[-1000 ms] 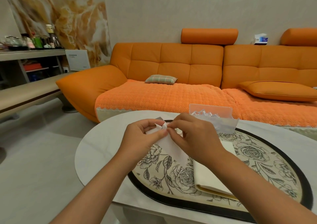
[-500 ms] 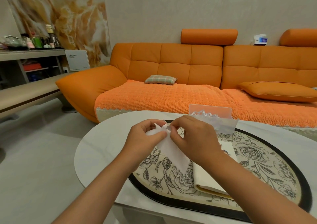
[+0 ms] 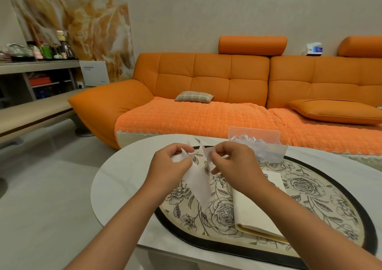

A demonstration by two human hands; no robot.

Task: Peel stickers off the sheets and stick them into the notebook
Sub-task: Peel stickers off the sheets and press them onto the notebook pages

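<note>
My left hand [image 3: 171, 166] pinches the top corner of a white sticker sheet [image 3: 198, 187] that hangs down over the floral mat. My right hand [image 3: 233, 164] pinches a small pale sticker strip [image 3: 207, 152] a short way to the right of the sheet's top; its printed side is too small to read. Under my right forearm lies the open cream-paged notebook [image 3: 254, 214] on the mat. Both hands hover above the table.
A black-rimmed oval mat [image 3: 322, 197] with rose drawings covers the white round table [image 3: 124, 178]. A clear plastic box [image 3: 260, 145] of more sticker pieces stands behind my right hand. An orange sofa [image 3: 206, 104] lies beyond; a low bench and shelf stand at left.
My hands, pressed together at the sheet's top corner before, have drawn apart. My right hand now holds a small piece separated from the sheet in my left.
</note>
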